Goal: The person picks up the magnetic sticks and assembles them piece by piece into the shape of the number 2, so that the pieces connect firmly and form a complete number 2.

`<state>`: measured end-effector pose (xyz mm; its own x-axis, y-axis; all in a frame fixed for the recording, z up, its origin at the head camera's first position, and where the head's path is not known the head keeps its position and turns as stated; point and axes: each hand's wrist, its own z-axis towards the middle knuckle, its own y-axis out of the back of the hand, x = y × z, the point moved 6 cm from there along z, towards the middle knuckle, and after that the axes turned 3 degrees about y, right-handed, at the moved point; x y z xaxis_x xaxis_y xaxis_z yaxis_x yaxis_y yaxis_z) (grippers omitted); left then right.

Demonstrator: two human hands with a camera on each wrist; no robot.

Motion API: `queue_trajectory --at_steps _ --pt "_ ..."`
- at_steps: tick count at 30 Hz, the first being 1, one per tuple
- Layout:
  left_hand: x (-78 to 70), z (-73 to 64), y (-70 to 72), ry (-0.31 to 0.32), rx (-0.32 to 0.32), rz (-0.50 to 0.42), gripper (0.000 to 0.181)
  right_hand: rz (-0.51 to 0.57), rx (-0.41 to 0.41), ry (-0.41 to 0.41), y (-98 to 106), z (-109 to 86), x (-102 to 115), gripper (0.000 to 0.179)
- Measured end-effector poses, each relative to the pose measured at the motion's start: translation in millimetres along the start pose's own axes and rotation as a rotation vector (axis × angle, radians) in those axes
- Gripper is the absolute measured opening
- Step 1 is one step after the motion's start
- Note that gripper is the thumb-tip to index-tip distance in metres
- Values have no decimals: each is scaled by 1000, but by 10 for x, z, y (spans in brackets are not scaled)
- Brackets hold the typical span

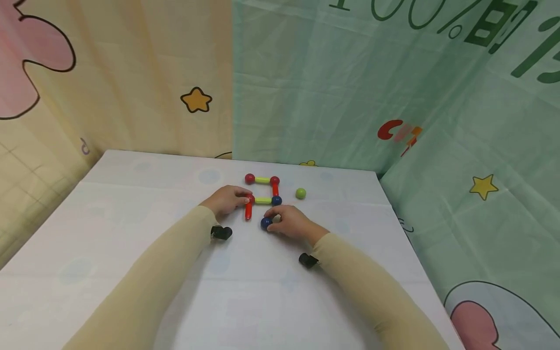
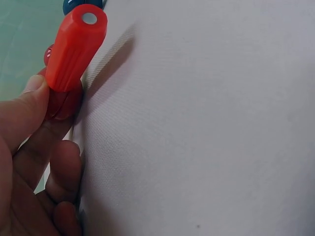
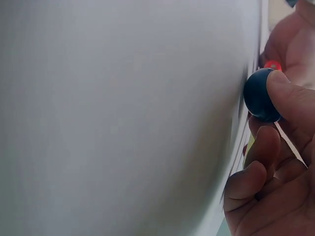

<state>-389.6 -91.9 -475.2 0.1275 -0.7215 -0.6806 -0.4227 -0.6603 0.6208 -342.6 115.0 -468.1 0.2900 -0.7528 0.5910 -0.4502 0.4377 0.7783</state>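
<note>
My left hand [image 1: 227, 199] pinches a red ball [image 1: 251, 199] at the near left corner of a joined figure of balls and rods. From that ball a red rod [image 1: 248, 212] points toward me; its free end with a grey disc faces the left wrist view. A yellow-green rod [image 1: 263, 200] links the held ball to a dark blue ball [image 1: 276, 200]. Between thumb and fingers, my right hand [image 1: 290, 222] holds another dark blue ball [image 3: 261, 96], apart from the figure and right of the red rod's end.
The figure's far side has two red balls [image 1: 250, 179] joined by a yellow-green rod [image 1: 262, 180]; another red rod [image 1: 275, 189] runs down its right side. A loose green ball [image 1: 300, 193] lies on the white table [image 1: 245, 301] to the right. Printed curtains [image 1: 306, 97] stand behind the table.
</note>
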Motion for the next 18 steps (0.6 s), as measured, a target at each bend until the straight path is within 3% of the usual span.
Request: queue_trajectory --at_steps 10,18 --pt "25 27 6 8 -6 -2 42 -31 -4 100 -141 42 278 34" --pt "-2 -1 16 -34 -20 26 41 -62 -25 122 -187 67 390 34"
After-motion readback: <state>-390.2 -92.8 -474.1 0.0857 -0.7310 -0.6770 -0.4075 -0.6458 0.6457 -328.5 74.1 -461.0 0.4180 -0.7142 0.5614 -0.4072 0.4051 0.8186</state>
